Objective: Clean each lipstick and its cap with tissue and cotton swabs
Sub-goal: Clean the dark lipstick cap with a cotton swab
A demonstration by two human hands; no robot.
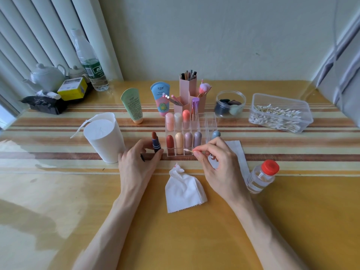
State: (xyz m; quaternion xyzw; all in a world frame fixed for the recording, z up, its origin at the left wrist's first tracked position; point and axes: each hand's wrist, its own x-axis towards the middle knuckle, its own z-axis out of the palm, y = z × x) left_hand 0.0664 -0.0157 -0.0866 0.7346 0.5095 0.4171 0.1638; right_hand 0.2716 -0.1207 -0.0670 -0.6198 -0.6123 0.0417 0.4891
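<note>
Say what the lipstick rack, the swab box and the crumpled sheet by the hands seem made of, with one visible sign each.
Lipstick rack: clear hard plastic, probably acrylic; lipsticks show through its walls.
Swab box: translucent glossy plastic; swabs show dimly through.
Crumpled sheet: matt white tissue, likely paper; creased, zigzag-cut edge.

Soft, cool daylight lights the scene evenly and fairly brightly. Pale glare washes over the glossy table at the left edge and lower left. Shadows are faint and diffuse. Wide-angle distortion bows the blinds at upper left, and the corners look slightly soft.
</note>
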